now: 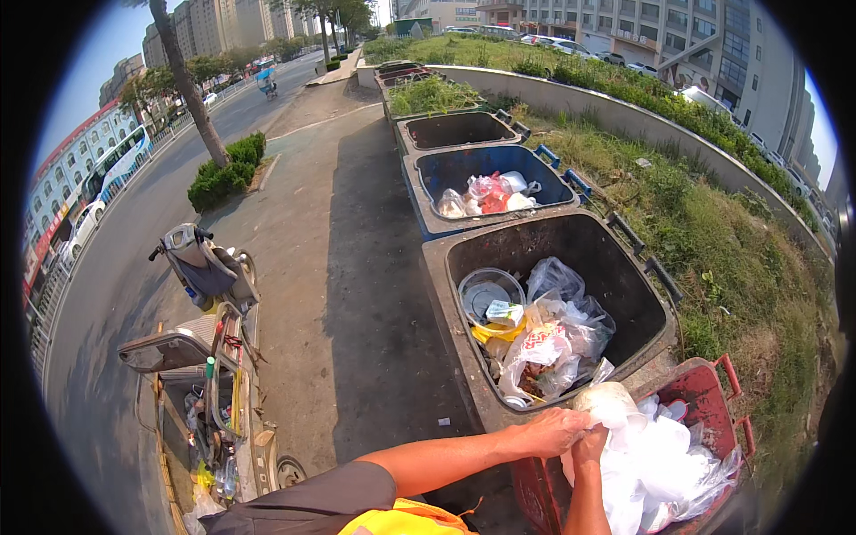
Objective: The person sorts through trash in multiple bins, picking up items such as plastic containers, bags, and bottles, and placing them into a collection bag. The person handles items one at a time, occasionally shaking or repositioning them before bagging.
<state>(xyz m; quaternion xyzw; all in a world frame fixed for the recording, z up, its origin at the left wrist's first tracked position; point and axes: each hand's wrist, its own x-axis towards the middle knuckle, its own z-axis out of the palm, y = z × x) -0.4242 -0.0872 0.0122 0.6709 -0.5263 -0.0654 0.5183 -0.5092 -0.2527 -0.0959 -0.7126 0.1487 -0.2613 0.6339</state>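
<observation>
My left hand [556, 429] and my right hand [591, 443] are close together at the near edge of a red wheeled bin [555, 491]. Both are closed on a white plastic bag [618, 455], the right one partly hidden behind the left. A round off-white container or bowl [604, 401] shows just beyond the fingers, against the bag; whether it is inside cannot be told. More white and clear bags [682, 468] fill the red bin. Just beyond stands a dark open bin [558, 244] holding a clear round tub [491, 294], a printed white bag [545, 344] and other plastic bags.
Further open bins, including a blue one [428, 212] and one topped with cut greenery [431, 93], line up beside a grassy strip [729, 267]. At left stands a cargo tricycle [214, 374] carrying bottles and bags. A tree trunk [190, 87] rises near the road.
</observation>
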